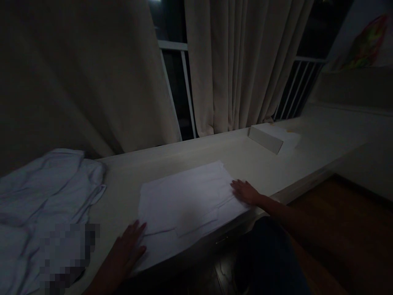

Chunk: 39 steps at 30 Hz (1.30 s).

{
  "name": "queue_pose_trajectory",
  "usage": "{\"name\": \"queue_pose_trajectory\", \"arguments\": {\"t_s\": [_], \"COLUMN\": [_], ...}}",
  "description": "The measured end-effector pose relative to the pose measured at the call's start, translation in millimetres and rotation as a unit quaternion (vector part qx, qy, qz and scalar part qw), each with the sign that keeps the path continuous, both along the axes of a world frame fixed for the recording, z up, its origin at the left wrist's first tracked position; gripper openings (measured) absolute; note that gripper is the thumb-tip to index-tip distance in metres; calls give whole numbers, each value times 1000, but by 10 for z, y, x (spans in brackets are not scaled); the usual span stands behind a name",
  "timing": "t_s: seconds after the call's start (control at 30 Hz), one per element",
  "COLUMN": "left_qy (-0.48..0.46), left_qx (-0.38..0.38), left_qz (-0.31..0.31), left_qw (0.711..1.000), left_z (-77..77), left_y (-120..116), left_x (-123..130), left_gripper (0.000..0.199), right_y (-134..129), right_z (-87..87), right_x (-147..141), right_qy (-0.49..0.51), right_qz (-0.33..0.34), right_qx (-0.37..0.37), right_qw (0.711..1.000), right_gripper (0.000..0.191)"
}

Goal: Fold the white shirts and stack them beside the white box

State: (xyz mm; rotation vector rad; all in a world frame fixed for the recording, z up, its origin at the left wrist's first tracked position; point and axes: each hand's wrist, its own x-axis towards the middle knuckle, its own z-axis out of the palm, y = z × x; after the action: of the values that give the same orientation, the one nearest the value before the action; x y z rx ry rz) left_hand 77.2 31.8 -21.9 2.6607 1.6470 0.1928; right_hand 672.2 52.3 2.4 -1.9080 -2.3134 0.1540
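Observation:
A white cloth (187, 200), folded into a rough rectangle, lies flat on the pale ledge (123, 176) in front of me. My left hand (127, 248) rests at its left edge, palm down with the fingers apart. At the cloth's right edge lies my right hand (245, 192), its fingers stretched out over the fabric. Neither hand grips anything. A few creases and an overlapping fold run along the near part of the cloth.
Crumpled white fabric (58, 188) is heaped on the left. A white box (267, 137) sits at the back right of the ledge. Beige curtains (233, 61) hang behind, with a railing between them. Below the front edge, my knee (273, 254) shows.

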Motion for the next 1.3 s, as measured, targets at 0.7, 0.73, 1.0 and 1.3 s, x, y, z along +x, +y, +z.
{"name": "queue_pose_trajectory", "arguments": {"t_s": [0.7,0.73,1.0,1.3], "left_qy": [39,41,96,67], "left_qx": [9,25,78,84], "left_qz": [30,18,-152,-213], "left_qw": [999,999,981,971], "left_z": [-202,-227,106,222], "left_y": [-134,-152,-324,-229], "left_x": [33,-16,-131,-294], "left_gripper": [62,64,95,79], "right_y": [-206,-262,-584,-555], "right_z": [-221,-212,-203,-209], "right_x": [-175,-156,213,484], "right_qy": [-13,-12,-24,-33], "right_qz": [-20,1,185,226], "right_qx": [1,6,-2,40], "right_qw": [1000,1000,982,973], "right_gripper": [62,63,112,92]}}
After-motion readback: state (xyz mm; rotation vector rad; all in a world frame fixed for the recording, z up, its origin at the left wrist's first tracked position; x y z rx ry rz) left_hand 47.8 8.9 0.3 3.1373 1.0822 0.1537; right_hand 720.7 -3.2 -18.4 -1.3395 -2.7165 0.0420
